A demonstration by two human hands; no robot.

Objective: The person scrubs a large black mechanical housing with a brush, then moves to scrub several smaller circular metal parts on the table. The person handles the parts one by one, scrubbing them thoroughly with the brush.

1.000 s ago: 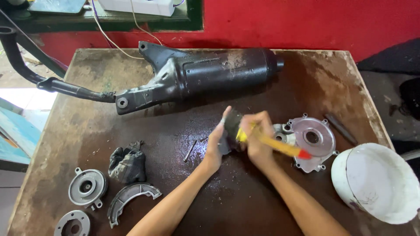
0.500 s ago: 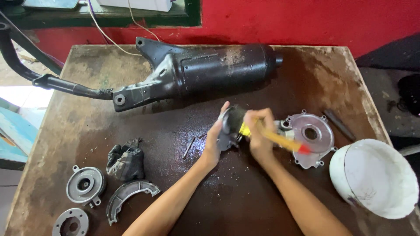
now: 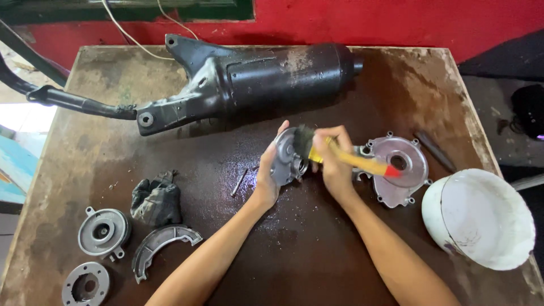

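While my left hand (image 3: 272,170) gripped the small round metal engine cover (image 3: 287,156) upright just above the tabletop (image 3: 317,255), my right hand (image 3: 331,161) was closed around a yellow-handled brush (image 3: 351,161) — bristles touching the cover's upper edge. Just right lay a larger casing cover (image 3: 405,170) — the black exhaust muffler (image 3: 260,76) sat behind, a white bowl (image 3: 481,218) near the right edge.
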